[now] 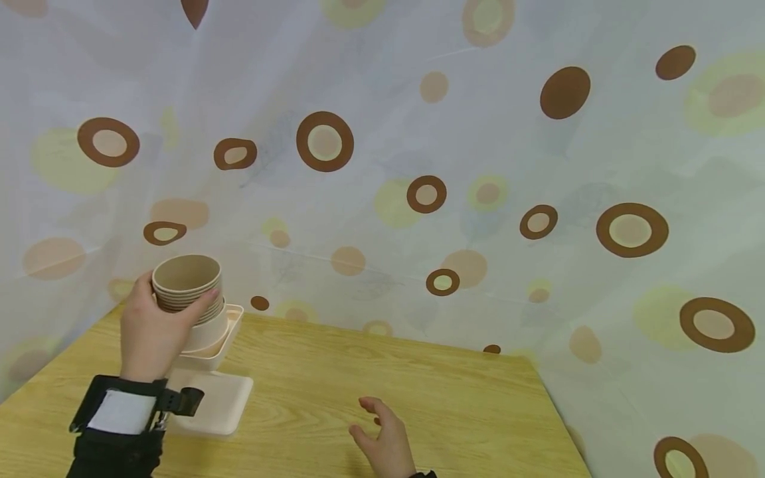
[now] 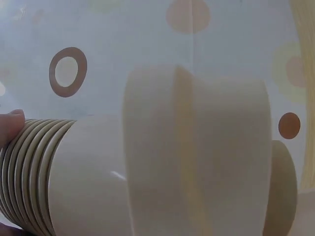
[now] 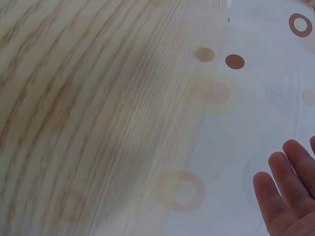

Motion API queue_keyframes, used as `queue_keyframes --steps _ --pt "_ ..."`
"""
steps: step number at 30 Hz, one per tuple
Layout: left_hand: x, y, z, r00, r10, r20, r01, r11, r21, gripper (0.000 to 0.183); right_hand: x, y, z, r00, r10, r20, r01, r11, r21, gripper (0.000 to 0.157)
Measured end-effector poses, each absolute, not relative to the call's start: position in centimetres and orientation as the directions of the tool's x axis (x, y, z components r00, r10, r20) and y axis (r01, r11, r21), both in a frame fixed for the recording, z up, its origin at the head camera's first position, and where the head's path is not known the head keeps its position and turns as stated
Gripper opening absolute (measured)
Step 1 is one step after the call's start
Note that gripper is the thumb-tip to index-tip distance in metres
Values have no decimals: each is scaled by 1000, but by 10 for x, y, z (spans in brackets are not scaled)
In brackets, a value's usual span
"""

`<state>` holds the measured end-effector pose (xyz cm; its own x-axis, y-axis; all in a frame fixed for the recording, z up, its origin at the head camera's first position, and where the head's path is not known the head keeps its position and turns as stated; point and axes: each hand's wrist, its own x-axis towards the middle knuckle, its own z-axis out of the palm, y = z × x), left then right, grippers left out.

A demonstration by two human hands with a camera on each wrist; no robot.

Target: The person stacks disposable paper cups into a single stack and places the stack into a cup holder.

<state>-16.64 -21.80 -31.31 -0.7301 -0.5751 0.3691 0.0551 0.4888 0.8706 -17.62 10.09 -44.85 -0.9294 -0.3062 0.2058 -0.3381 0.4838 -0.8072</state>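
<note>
At the left of the head view, my left hand [image 1: 149, 338] grips a stack of beige cups [image 1: 186, 272], thumb on the near right side and fingers round the far left. The stack stands nearly upright, open ends up. Its lower end overlaps a shallow cream tray [image 1: 232, 330]; whether it touches the tray I cannot tell. The left wrist view shows the nested rims [image 2: 37, 167] and the smooth lowest cup [image 2: 88, 172] sideways. My right hand [image 1: 387, 441] hovers at the lower middle with loosely bent fingers and nothing in them; several fingertips [image 3: 268, 194] show in the right wrist view.
A flat cream rectangular piece [image 1: 221, 405] lies in front of the tray, partly behind the left wrist. Both are on a wood-grain table [image 1: 311, 398]. A pale sheet [image 1: 382, 239] with brown and yellow circles rises behind the table and at its sides.
</note>
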Motion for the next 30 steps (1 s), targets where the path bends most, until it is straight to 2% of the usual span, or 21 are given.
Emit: queue_keyframes --steps 13,20,30 --pt "-167 -218 -320 -744 -572 346 34 484 874 89 -175 100 -449 -929 -305 208 -339 485 -806 44" --pt "-164 -221 -334 -790 -461 404 106 547 831 112 -175 100 -451 -933 -294 207 -334 494 -803 43" --pt "-162 -216 -336 -773 -488 406 8 631 776 109 -175 99 -452 -932 -297 208 -336 490 -804 44"
